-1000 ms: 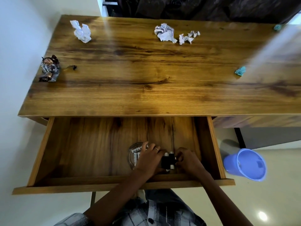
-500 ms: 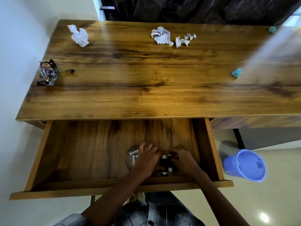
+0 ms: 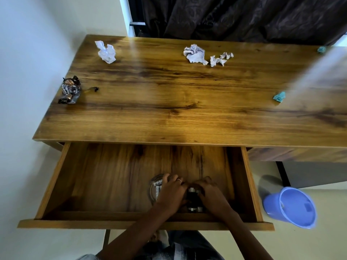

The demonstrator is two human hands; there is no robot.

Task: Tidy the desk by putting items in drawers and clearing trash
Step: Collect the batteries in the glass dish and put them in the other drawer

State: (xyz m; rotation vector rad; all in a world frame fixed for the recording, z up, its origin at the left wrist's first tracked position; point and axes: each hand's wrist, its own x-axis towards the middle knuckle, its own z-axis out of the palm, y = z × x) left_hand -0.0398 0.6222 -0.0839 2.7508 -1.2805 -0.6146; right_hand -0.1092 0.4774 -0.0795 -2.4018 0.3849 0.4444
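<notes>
1. The open wooden drawer [image 3: 62,177] is pulled out below the wooden desk top [image 3: 187,119]; both hands are inside it near the front wall.
2. A small black object with silvery cylindrical ends [image 3: 194,198] lies on the drawer floor between the hands. What it is exactly cannot be told.
3. The left hand [image 3: 171,192] is laid with curled fingers against the object's left side, partly over a round clear container holding white printed pieces [image 3: 155,186]. The right hand [image 3: 211,194] is curled against the object's right side. Both appear to grip it, though the fingertips are hidden.
4. The object is judged rigid, compact and fairly light; its smooth metal ends may roll or slip, so a hold on the black middle is advised.
5. Trash is left on the desk: a crumpled white paper ball [image 3: 106,51] at the far left, a larger crumpled white paper [image 3: 195,54] with small torn white scraps [image 3: 220,59] beside it, a dark crinkled foil wrapper [image 3: 70,90] at the left edge, and a teal paper wad [image 3: 279,96] at the right.
6. These are judged soft and very light, easily pinched anywhere.
7. A blue plastic bin [image 3: 272,205] lies tilted on the floor, right of the drawer.
</notes>
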